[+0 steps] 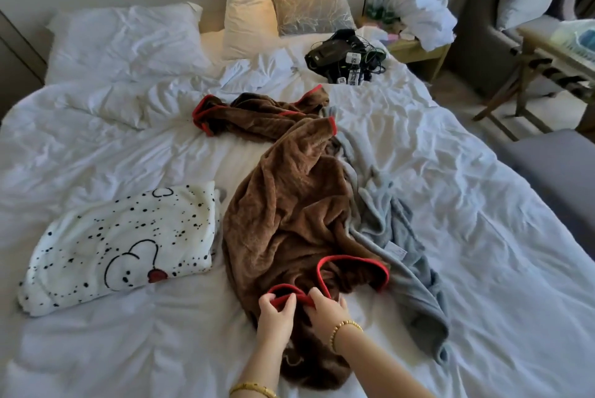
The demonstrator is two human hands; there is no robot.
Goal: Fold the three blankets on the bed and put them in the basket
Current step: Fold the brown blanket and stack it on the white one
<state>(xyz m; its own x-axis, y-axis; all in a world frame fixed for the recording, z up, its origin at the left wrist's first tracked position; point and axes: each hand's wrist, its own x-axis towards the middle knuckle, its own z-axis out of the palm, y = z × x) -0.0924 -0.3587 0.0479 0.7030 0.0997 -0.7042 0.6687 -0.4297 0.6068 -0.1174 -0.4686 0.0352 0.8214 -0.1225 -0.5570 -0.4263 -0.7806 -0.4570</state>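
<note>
A brown fleece blanket point(289, 204) with red trim lies crumpled down the middle of the bed. My left hand point(276, 314) and my right hand point(326, 309) both pinch its red edge at the near end. A grey blanket point(402, 236) lies rumpled beside it on the right, partly under the brown one. A white blanket with black spots and a cartoon face point(119, 246) rests folded on the left. A basket point(576, 40) shows at the far right edge on a wooden stand.
The white bed point(96, 349) is rumpled, with pillows point(125, 40) at the head. A black bag with cables point(344, 56) sits near the far right corner. A nightstand point(415, 46) holds bottles and white cloth. A grey bench point(560, 169) stands right of the bed.
</note>
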